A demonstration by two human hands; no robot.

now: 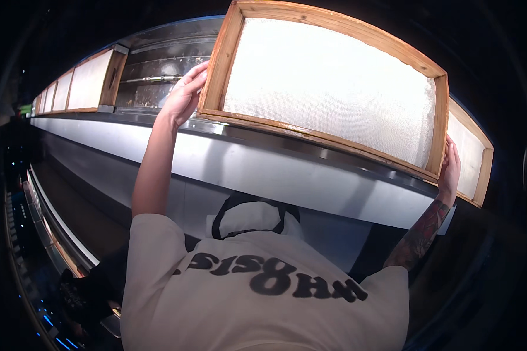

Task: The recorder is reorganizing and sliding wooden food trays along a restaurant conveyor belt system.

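A rectangular wooden-framed mesh tray (221,76) is raised and tilted over the steel counter, its white mesh base facing me. My left hand (184,96) grips its left end, with the fingers against the wooden side and partly tucked behind it. At the lower right corner, my right hand (449,171) holds the opposite end; some of its fingers are hidden behind the wood. Both arms are stretched out wide. Behind the held tray, partly covered by it, a second mesh tray (466,153) shows at the right.
To the left, a row of similar mesh trays (92,82) stands along the counter. Between that row and the held tray lies an uncovered metal well (143,61) with a pipe (161,78) across it. The counter's steel front edge (123,133) runs below.
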